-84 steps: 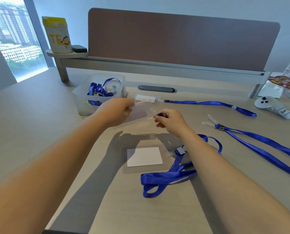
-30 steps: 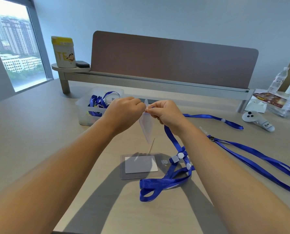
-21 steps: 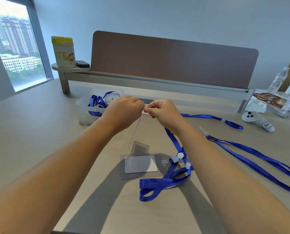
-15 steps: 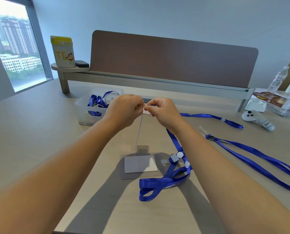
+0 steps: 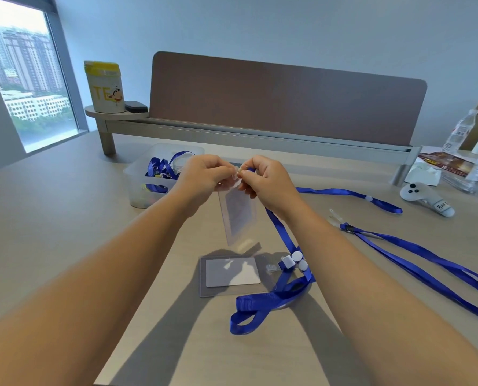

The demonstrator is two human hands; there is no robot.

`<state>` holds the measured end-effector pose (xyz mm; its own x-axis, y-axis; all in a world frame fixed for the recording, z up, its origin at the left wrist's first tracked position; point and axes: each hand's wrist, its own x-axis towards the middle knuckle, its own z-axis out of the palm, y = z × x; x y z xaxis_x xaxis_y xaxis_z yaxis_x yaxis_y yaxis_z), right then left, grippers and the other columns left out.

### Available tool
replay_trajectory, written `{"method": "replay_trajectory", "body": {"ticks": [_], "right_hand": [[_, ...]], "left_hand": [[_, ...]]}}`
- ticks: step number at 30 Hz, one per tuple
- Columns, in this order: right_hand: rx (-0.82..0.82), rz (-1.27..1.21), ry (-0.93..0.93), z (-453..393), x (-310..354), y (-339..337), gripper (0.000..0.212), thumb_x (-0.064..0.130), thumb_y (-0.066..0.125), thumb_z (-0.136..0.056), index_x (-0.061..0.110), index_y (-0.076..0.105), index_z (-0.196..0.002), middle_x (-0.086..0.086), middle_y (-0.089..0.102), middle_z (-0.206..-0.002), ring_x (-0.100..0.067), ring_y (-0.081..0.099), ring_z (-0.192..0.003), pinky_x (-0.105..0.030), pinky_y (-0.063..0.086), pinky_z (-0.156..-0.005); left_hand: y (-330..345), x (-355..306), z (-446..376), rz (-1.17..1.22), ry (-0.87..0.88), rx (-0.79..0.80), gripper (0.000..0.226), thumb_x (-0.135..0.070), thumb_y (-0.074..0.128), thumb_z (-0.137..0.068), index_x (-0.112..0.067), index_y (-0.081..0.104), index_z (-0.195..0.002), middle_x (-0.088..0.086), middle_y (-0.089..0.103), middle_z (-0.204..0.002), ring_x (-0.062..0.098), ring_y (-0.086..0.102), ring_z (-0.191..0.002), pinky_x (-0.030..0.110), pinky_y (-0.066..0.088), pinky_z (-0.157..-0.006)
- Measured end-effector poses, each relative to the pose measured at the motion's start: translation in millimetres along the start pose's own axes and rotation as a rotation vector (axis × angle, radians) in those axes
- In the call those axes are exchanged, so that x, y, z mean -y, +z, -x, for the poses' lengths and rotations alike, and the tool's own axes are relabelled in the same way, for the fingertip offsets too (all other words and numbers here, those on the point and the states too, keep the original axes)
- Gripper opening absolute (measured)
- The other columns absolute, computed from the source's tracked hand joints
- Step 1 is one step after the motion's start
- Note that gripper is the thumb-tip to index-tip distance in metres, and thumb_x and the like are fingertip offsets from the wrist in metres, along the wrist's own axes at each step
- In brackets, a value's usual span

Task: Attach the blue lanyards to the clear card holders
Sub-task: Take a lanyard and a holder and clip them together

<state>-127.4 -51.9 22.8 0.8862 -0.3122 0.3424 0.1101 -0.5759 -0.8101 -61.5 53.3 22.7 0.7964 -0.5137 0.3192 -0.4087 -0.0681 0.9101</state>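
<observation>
My left hand [image 5: 204,176] pinches the top edge of a clear card holder [image 5: 239,215] that hangs in the air above the desk. My right hand [image 5: 265,182] pinches the clip end of a blue lanyard [image 5: 281,232] against that same top edge. The strap trails down to a looped pile [image 5: 263,305] on the desk. A second clear card holder [image 5: 232,274] with a white card lies flat below, a lanyard clip at its right edge. Two more blue lanyards [image 5: 352,193] [image 5: 427,263] lie to the right.
A clear bin [image 5: 140,188] with more blue lanyards stands behind my left hand. A white controller [image 5: 424,196], water bottles [image 5: 460,132] and papers sit at the far right. A brown divider panel [image 5: 282,98] and a yellow-lidded jar [image 5: 104,87] stand at the back.
The hanging card holder has turned from edge-on to face me. Both hands have stayed pinched together at its top edge.
</observation>
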Motion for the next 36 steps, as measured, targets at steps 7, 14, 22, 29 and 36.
{"method": "replay_trajectory", "body": {"ticks": [7,14,22,29,36], "right_hand": [[-0.008,0.053,-0.031,-0.9,4.1,1.3,0.012,0.007,0.045,-0.092,0.007,0.05,-0.081,-0.006,0.052,-0.072,-0.012,0.047,-0.064,-0.022,0.043,-0.06],[0.01,0.018,-0.026,0.4,7.0,2.8,0.013,0.002,0.043,-0.09,0.007,0.053,-0.084,0.003,0.05,-0.064,-0.006,0.048,-0.059,-0.017,0.042,-0.059],[-0.014,-0.294,0.15,-5.1,4.2,1.9,0.026,0.005,0.041,-0.094,0.013,0.053,-0.073,-0.002,0.05,-0.061,-0.01,0.044,-0.053,-0.017,0.041,-0.051],[-0.01,-0.481,0.291,-6.9,6.6,-3.0,0.024,0.007,0.041,-0.094,0.013,0.054,-0.075,-0.003,0.048,-0.061,-0.012,0.039,-0.05,-0.02,0.036,-0.05],[0.07,-0.339,0.363,-17.2,15.5,-20.4,0.023,0.009,0.049,-0.09,0.009,0.054,-0.068,0.003,0.042,-0.044,-0.006,0.024,-0.036,-0.019,0.018,-0.041]], "left_hand": [[-1.2,5.5,-1.8,0.189,-0.111,0.02,0.024,-0.009,0.049,-0.09,-0.014,0.059,-0.068,0.004,0.059,-0.069,0.012,0.058,-0.064,0.011,0.052,-0.054],[-5.0,11.9,-1.2,0.33,-0.158,0.051,0.021,-0.008,0.049,-0.089,-0.009,0.061,-0.071,0.003,0.062,-0.065,0.012,0.058,-0.064,0.016,0.05,-0.058],[-5.8,4.2,1.6,0.505,-0.338,0.158,0.027,-0.028,0.041,-0.093,-0.011,0.053,-0.111,0.007,0.058,-0.104,0.019,0.056,-0.097,0.026,0.05,-0.074],[4.2,9.0,8.6,0.145,-0.141,0.134,0.033,-0.007,0.05,-0.089,-0.006,0.047,-0.121,0.008,0.053,-0.106,0.021,0.053,-0.1,0.025,0.048,-0.077],[4.9,18.2,-2.2,-0.412,0.083,-0.132,0.03,-0.019,0.043,-0.094,0.001,0.06,-0.109,0.019,0.063,-0.105,0.021,0.052,-0.085,0.032,0.046,-0.076]]}}
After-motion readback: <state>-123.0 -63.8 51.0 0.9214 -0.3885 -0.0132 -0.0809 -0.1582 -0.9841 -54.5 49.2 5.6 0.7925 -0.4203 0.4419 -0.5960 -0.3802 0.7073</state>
